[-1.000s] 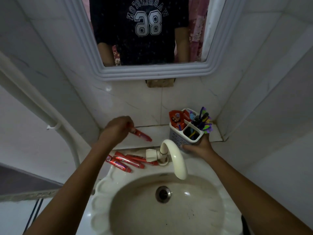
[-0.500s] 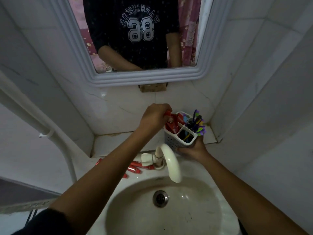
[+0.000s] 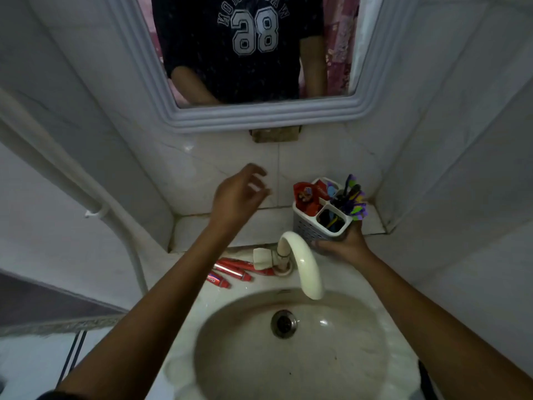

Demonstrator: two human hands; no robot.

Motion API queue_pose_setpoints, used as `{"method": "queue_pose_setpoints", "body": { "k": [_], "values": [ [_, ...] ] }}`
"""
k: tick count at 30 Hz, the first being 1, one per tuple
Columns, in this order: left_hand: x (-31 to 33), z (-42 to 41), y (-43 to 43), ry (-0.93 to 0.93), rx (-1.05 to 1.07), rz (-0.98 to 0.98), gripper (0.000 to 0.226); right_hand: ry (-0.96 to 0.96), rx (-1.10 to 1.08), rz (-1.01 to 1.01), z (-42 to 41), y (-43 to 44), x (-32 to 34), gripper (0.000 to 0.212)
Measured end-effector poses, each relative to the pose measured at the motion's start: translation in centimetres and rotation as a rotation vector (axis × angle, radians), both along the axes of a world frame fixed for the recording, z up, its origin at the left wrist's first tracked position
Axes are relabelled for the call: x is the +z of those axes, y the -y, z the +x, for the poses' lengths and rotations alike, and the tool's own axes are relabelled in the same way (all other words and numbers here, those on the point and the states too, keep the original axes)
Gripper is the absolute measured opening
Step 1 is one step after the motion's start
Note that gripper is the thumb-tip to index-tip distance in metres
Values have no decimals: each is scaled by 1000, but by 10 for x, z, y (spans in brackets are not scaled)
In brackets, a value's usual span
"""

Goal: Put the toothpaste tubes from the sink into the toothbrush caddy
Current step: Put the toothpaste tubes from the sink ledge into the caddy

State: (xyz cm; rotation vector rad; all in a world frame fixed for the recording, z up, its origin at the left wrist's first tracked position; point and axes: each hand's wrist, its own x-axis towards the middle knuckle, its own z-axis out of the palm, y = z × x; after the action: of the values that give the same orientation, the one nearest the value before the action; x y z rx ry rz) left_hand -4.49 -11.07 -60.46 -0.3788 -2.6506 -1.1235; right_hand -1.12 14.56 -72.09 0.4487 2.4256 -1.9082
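Tubes (image 3: 230, 269) lie on the sink (image 3: 389, 356) rim left of the tap (image 3: 302, 264), three showing. Left hand (image 3: 236, 197) hovers empty above them, fingers spread. Right hand (image 3: 343, 243) is clamped on the caddy (image 3: 311, 226), which holds red tubes in its left compartment.

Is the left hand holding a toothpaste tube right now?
No, the left hand is open and empty beside the caddy.

The left hand (image 3: 236, 194) is motion-blurred at its fingers. The left arm hides the ends of the toothpaste tubes (image 3: 233, 271) on the sink (image 3: 375, 290) rim. The faucet (image 3: 302, 264) covers part of the right hand (image 3: 343, 243).
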Motion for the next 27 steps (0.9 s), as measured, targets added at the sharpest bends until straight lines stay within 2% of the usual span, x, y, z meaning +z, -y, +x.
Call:
{"method": "queue_pose_setpoints", "body": {
  "k": [1,3,5,7,10,13,19,27],
  "values": [
    [-10,4,20,38,53,-23,27,-11,-7,-2,1,0,-1,90],
    [-35,13,57,174,71,-203,18,-16,-13,-20,1,1,-1,92],
    [-63,25,77,339,-23,-415,16,-11,-19,-28,2,4,1,92],
    [-85,34,79,438,-154,-565,26,1,-22,-29,2,5,2,93],
    [-101,39,70,453,-346,-739,42,11,-27,-43,4,7,7,93],
    [-104,37,68,380,-407,-904,46,12,-28,-52,6,9,14,92],
    [-117,27,68,324,-433,-975,38,35,-31,-44,6,10,16,91],
    [-110,18,59,264,-516,-1006,43,62,-38,-36,6,11,17,91]
  ]
}}
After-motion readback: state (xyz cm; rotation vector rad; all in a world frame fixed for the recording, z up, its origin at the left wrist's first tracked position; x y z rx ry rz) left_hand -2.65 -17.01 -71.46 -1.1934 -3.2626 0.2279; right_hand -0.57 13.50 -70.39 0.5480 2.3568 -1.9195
